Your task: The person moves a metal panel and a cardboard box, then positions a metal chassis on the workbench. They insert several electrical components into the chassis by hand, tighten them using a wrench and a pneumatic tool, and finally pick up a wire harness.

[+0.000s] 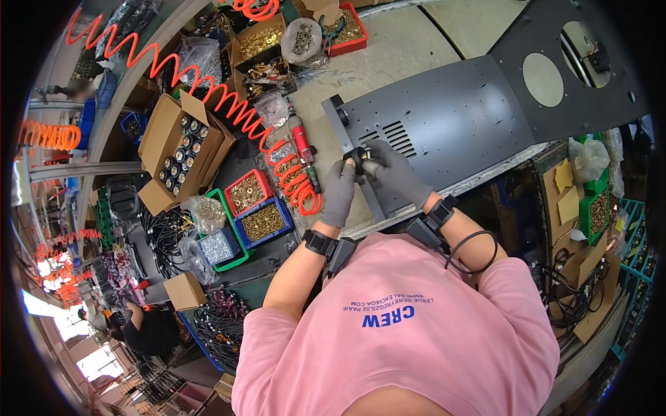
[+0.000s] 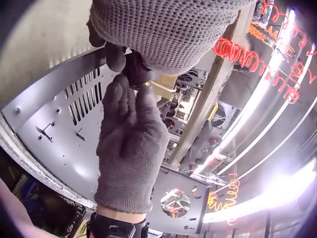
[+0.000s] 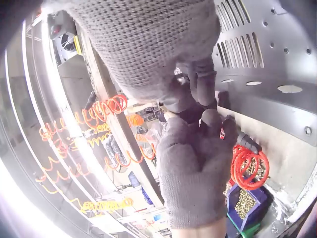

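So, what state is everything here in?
Left grip: pinching black part
Right grip: holding black part
Black part: held, both sides
Panel: lying on bench
Red tool: lying, not held
Near hose: coiled
Big box: open, holding round parts
Near red bin: filled
Near blue bin: filled

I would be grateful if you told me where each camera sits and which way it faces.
Head: worn on the head, facing forward and down at the slotted grey panel; left hand, right hand and pink shirt show.
Left wrist: worn there, facing the dark part between the hands; both gloved hands show.
Right wrist: worn there, facing the same work from the opposite side; both gloved hands show.
Shared: head and right wrist both show the red coiled hose.
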`<act>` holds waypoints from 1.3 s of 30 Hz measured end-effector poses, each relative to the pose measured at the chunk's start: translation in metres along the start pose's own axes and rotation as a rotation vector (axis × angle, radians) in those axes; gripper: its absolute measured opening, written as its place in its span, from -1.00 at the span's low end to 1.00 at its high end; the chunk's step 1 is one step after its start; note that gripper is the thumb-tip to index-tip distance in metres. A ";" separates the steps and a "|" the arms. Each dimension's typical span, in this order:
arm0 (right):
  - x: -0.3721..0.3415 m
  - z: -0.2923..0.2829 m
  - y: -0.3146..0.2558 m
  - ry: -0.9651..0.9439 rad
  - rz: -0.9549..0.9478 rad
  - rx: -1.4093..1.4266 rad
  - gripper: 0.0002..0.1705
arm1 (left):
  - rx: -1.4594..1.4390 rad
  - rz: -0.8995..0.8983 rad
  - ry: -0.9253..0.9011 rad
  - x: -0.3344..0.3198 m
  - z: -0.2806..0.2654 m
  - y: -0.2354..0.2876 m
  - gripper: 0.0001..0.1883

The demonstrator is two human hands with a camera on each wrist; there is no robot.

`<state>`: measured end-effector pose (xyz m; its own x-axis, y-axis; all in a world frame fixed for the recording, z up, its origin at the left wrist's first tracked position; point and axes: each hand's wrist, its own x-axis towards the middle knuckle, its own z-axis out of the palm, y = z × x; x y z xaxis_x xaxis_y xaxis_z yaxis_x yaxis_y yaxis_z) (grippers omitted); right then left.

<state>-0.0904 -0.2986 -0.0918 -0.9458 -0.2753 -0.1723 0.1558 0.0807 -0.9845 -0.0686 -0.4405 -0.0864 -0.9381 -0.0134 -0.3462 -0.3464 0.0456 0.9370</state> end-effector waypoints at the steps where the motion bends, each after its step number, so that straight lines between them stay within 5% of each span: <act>1: 0.000 0.002 0.005 0.047 0.037 -0.012 -0.57 | 0.001 0.000 0.001 0.001 -0.001 -0.004 -0.67; 5: 0.003 -0.002 0.011 0.037 0.145 0.066 -0.55 | 0.020 0.042 0.023 0.003 0.000 -0.018 -0.70; 8: -0.003 -0.002 -0.002 0.012 0.098 0.063 -0.48 | 0.004 0.043 0.042 0.000 0.002 -0.006 -0.72; 10: -0.005 -0.001 -0.005 0.009 -0.111 -0.280 -0.46 | 0.017 0.032 0.039 -0.001 0.002 -0.001 -0.72; 12: -0.007 -0.002 -0.004 -0.025 -0.115 -0.185 -0.45 | 0.229 0.064 0.016 -0.002 -0.002 0.000 -0.72; 16: -0.008 -0.008 0.006 -0.044 -0.182 -0.170 -0.44 | 0.111 0.105 -0.077 -0.007 -0.005 -0.007 -0.72; 20: -0.018 -0.018 0.010 0.016 -0.053 -0.178 -0.46 | 0.028 0.043 0.100 -0.019 -0.014 -0.012 -0.70; 22: -0.025 -0.031 0.018 -0.015 0.103 -0.210 -0.50 | -0.011 -0.042 0.129 -0.023 -0.024 -0.027 -0.69; 25: -0.039 -0.029 0.048 -0.039 -0.002 -0.321 -0.52 | -0.083 -0.362 0.086 -0.030 -0.032 -0.051 -0.65; 27: -0.046 -0.029 0.048 -0.166 0.065 -0.354 -0.52 | -0.119 -0.427 0.076 -0.038 -0.026 -0.061 -0.65; 32: -0.061 -0.020 0.081 -0.135 0.012 -0.338 -0.60 | -0.179 -0.563 -0.041 -0.046 -0.008 -0.066 -0.66; 34: -0.064 -0.018 0.081 -0.118 0.000 -0.340 -0.53 | -0.198 -0.565 -0.066 -0.050 -0.003 -0.064 -0.67; 37: -0.064 -0.019 0.076 -0.141 0.061 -0.286 -0.47 | 0.249 -0.125 -0.247 -0.053 0.001 -0.077 -0.68; 39: -0.066 -0.020 0.072 -0.133 0.042 -0.280 -0.47 | 0.010 -0.083 -0.181 -0.053 0.005 -0.081 -0.68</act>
<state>-0.0229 -0.2555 -0.1507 -0.8917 -0.3875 -0.2338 0.0921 0.3503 -0.9321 0.0095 -0.4381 -0.1435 -0.8902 0.1622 -0.4258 -0.4216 0.0615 0.9047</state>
